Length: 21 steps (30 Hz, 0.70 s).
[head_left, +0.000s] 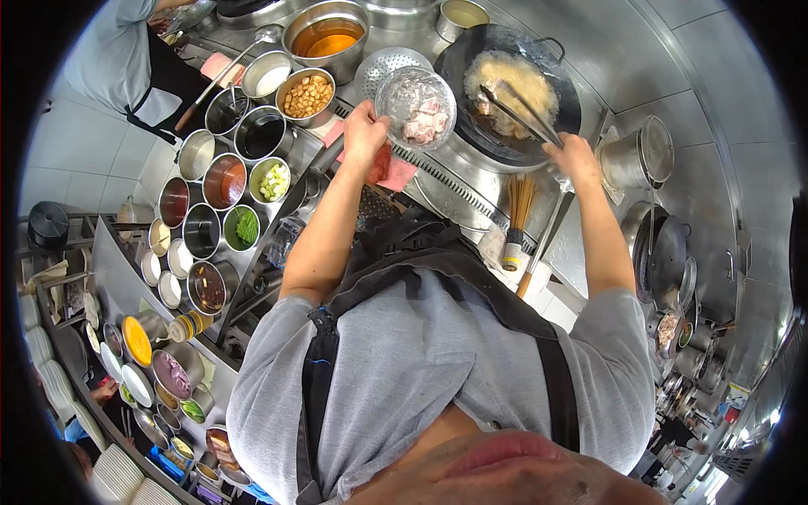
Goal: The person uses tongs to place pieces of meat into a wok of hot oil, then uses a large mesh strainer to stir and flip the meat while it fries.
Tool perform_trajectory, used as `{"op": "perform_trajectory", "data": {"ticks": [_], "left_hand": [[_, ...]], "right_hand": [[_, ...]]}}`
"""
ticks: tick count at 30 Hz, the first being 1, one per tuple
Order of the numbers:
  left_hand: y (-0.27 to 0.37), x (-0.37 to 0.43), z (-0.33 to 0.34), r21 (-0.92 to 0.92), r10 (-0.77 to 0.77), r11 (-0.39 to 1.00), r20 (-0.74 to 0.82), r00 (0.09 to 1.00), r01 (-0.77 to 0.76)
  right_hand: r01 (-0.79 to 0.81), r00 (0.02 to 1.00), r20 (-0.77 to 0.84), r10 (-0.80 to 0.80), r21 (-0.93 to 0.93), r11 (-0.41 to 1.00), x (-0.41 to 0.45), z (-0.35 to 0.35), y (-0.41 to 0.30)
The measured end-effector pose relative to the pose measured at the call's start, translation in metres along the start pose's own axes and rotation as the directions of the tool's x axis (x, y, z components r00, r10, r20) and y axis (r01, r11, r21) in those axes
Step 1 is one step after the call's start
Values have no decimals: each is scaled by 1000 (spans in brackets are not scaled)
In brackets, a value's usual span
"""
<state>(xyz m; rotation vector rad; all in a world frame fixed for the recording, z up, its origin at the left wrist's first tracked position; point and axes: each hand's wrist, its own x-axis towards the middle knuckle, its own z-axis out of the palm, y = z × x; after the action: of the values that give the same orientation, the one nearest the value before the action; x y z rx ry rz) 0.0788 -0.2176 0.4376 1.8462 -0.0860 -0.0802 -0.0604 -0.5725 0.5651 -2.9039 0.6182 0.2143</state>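
My left hand (366, 131) grips the rim of a round bowl (392, 95) that holds several raw, flour-coated meat pieces (425, 121). Beside it, a large black wok (464, 120) contains bubbling, frothy oil (514, 76). My right hand (573, 156) is closed around metal tongs (527, 113), whose tips are in the froth near a piece of food. Behind the bowl lies a perforated metal skimmer (379, 66). Below my right hand are a long-handled tool (541, 243) and a bamboo wok brush (519, 208).
Metal pots of sauces and chopped food, such as diced fried pieces (307, 96), stand at left. A large pot of amber liquid (325, 41) is at the back. A strainer-topped pot (631, 154) sits at right. Another person (113, 69) stands at upper left.
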Motion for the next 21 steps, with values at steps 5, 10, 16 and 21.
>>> {"op": "perform_trajectory", "data": {"ticks": [5, 10, 16, 21], "left_hand": [[-1, -7, -20, -20, -43, 999, -83, 996, 42], [11, -16, -37, -68, -119, 991, -100, 988, 113], [25, -18, -45, 213, 213, 961, -177, 961, -173], [55, -24, -34, 236, 383, 901, -43, 923, -364]], "right_hand": [[38, 991, -130, -38, -3, 999, 12, -2, 1], [111, 974, -204, -101, 37, 993, 4, -31, -10], [416, 898, -181, -401, 50, 908, -67, -63, -50], [529, 837, -65, -544, -164, 833, -68, -53, -40]]}}
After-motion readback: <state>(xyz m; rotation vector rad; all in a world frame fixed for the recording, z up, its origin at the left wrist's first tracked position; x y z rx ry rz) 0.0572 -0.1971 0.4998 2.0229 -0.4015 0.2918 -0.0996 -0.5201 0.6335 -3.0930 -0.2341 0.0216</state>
